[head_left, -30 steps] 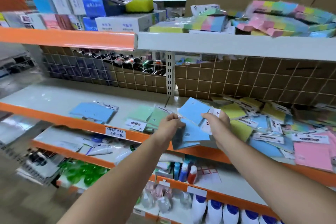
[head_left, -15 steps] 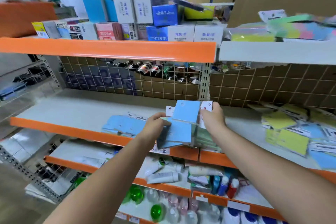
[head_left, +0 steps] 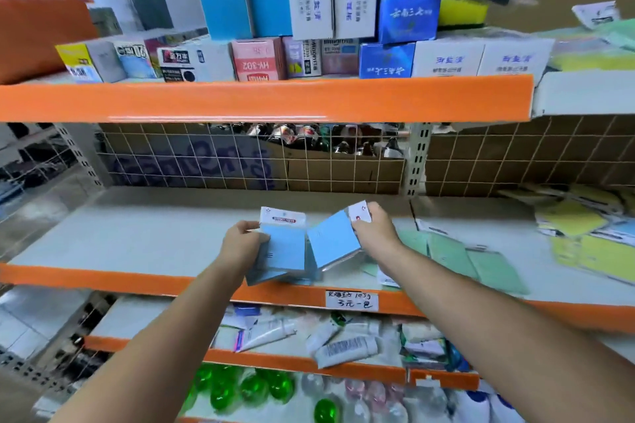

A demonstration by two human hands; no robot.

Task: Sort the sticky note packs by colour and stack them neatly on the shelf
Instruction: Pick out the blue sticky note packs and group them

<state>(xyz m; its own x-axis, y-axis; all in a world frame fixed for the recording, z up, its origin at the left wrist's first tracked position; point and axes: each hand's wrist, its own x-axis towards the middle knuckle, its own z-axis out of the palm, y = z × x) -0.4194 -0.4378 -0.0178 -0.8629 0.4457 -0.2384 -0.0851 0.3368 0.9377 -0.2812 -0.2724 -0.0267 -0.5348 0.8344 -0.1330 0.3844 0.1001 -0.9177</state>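
Blue packs point(head_left: 287, 247) shifted left, lower ones hidden

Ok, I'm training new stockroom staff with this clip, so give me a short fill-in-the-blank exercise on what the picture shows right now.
1. Both the left hand and the right hand hold sticky note packs coloured ____.
2. The packs lying on the shelf just right of the right hand, the green packs, are ____.
3. The front edge of the shelf is painted ____.
4. The handwritten price label sits on the shelf edge directly ____ the held packs.

Missing words: blue; green; orange; below
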